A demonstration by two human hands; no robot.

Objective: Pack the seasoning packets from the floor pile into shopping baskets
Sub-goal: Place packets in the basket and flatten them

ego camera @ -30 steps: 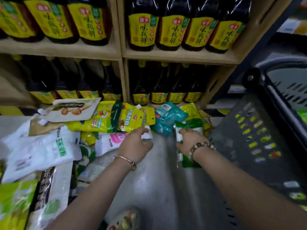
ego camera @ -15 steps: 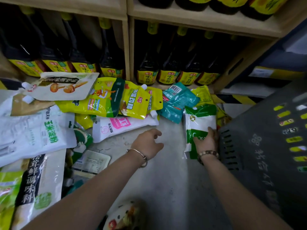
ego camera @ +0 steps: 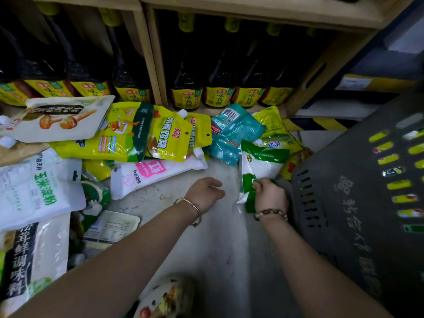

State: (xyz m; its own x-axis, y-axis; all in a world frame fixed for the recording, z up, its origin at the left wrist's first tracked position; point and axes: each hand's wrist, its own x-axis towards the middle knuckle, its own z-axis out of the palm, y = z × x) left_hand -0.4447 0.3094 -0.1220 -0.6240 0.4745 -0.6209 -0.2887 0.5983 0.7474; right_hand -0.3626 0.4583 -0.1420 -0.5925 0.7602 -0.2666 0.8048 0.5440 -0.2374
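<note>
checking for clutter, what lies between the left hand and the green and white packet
Nothing: in the head view only bare grey floor separates the left hand from the green-and-white packet that the right hand pinches.

green-and-white packet: I see thin glossy plastic film, wrinkled, clear where white grains show through
yellow packets: shiny printed plastic pouches, highlights on the creases
spout caps: smooth white plastic
teal packet: crumpled glossy film
mushroom pouch: smoother and duller than the rest, to my eye
basket: dark grey moulded plastic, matt, slotted wall
shelf: pale bare wood, matt
bottles: dark and glossy; glass or plastic I cannot tell
floor: grey, hard, scuffed, faint sheen
bangle: thin polished metal
bead bracelet: mottled beads, material unclear to me
</note>
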